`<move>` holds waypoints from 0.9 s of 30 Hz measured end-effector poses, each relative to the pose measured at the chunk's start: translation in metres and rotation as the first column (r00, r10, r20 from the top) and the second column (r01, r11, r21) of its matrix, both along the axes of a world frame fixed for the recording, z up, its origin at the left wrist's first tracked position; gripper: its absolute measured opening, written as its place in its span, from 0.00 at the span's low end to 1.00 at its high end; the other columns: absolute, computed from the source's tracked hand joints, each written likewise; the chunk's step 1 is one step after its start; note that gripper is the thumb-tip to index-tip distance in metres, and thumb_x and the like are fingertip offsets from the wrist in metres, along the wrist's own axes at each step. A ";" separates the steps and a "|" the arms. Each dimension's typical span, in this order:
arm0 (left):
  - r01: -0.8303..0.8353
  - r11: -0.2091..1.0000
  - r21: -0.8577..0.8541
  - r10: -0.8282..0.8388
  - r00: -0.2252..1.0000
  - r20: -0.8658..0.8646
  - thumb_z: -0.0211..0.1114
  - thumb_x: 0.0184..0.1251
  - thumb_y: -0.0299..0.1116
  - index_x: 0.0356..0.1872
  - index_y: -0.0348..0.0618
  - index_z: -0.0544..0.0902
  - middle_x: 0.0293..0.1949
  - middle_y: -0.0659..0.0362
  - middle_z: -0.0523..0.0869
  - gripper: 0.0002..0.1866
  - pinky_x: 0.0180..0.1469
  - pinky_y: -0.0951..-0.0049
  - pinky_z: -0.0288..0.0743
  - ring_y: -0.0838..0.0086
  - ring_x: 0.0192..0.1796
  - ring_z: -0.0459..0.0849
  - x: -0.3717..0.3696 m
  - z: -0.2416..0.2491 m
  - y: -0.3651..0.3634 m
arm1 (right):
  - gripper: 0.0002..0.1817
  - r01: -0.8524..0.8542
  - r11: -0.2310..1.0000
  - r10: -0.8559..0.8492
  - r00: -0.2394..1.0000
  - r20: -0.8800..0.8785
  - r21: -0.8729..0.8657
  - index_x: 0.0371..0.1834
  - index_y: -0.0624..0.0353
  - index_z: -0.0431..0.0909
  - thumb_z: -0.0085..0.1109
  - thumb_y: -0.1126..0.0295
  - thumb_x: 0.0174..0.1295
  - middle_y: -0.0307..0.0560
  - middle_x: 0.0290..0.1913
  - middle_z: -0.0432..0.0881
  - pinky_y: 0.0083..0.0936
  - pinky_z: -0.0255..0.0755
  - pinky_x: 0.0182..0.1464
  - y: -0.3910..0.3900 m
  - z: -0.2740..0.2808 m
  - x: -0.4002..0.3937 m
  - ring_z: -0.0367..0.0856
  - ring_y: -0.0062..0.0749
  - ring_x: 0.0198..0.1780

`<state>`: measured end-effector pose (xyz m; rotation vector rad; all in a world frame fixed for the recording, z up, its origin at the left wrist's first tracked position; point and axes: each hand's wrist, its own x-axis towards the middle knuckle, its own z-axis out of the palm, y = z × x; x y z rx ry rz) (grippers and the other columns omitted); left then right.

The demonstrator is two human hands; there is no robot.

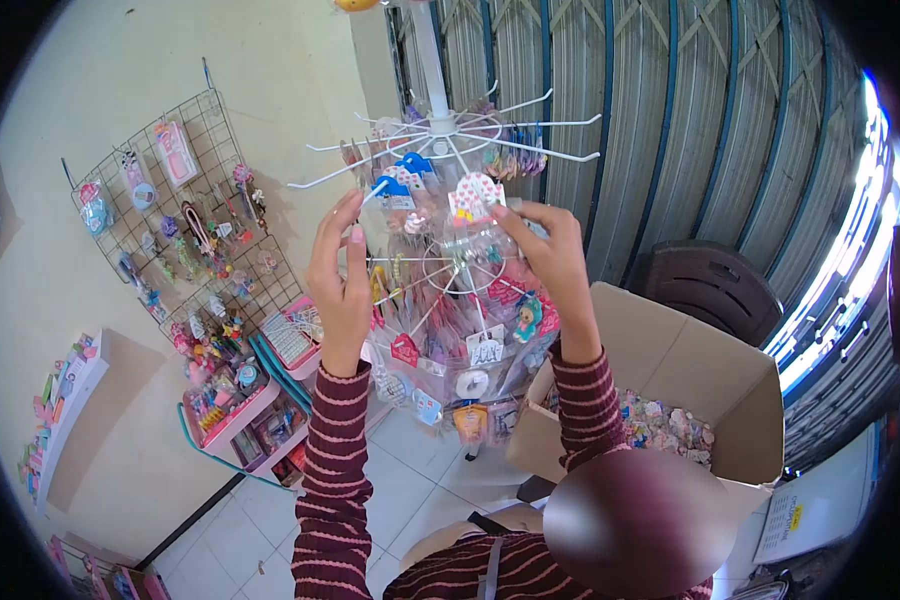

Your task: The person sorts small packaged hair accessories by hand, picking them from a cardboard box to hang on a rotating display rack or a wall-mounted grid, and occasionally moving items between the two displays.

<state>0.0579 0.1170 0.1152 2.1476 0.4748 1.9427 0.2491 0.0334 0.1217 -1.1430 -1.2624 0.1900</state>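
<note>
In the head view my right hand [552,252] pinches a white header card with pink hearts [477,199], which has a clear plastic packet hanging below it. My left hand [342,275] is raised beside the tip of a white hook, its thumb and fingers apart, with nothing seen between them. Whether a fingertip touches the hook cannot be made out. Blue-and-white header cards [398,188] hang on that hook. Both hands are at the white wire display rack [444,124], whose lower tier carries many small packaged accessories.
An open cardboard box [685,350] with many small packets stands at right, before a brown plastic chair [710,285] and a metal folding shutter [660,130]. At left are a wall grid [155,215] with hanging goods, a pink shelf unit [245,415] and a white wall shelf [75,420].
</note>
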 end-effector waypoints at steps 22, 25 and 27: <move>0.788 0.192 -0.585 -0.654 0.547 0.523 0.43 0.62 0.45 0.48 0.33 0.66 0.39 0.51 0.76 0.24 0.41 0.74 0.68 0.70 0.40 0.76 -0.066 -0.174 -0.075 | 0.18 -0.790 0.610 0.684 0.566 -0.460 -0.063 0.52 0.66 0.57 0.38 0.74 0.58 0.48 0.31 0.72 0.14 0.63 0.27 0.022 -0.079 -0.152 0.69 0.23 0.27; 0.856 0.014 -0.516 -0.490 0.456 0.743 0.39 0.64 0.45 0.46 0.32 0.67 0.35 0.51 0.77 0.24 0.34 0.77 0.70 0.71 0.33 0.77 -0.094 -0.190 -0.066 | 0.19 -0.809 0.580 0.712 0.559 -0.425 -0.092 0.54 0.65 0.54 0.38 0.76 0.58 0.50 0.34 0.73 0.17 0.65 0.31 0.057 -0.102 -0.178 0.71 0.24 0.30; 0.818 0.121 -0.563 -0.330 0.568 0.754 0.41 0.62 0.49 0.42 0.31 0.67 0.29 0.51 0.76 0.25 0.27 0.76 0.69 0.71 0.23 0.75 -0.109 -0.189 -0.061 | 0.20 -0.783 0.613 0.678 0.591 -0.436 -0.108 0.55 0.64 0.53 0.38 0.76 0.58 0.51 0.35 0.73 0.17 0.66 0.31 0.080 -0.115 -0.196 0.71 0.25 0.30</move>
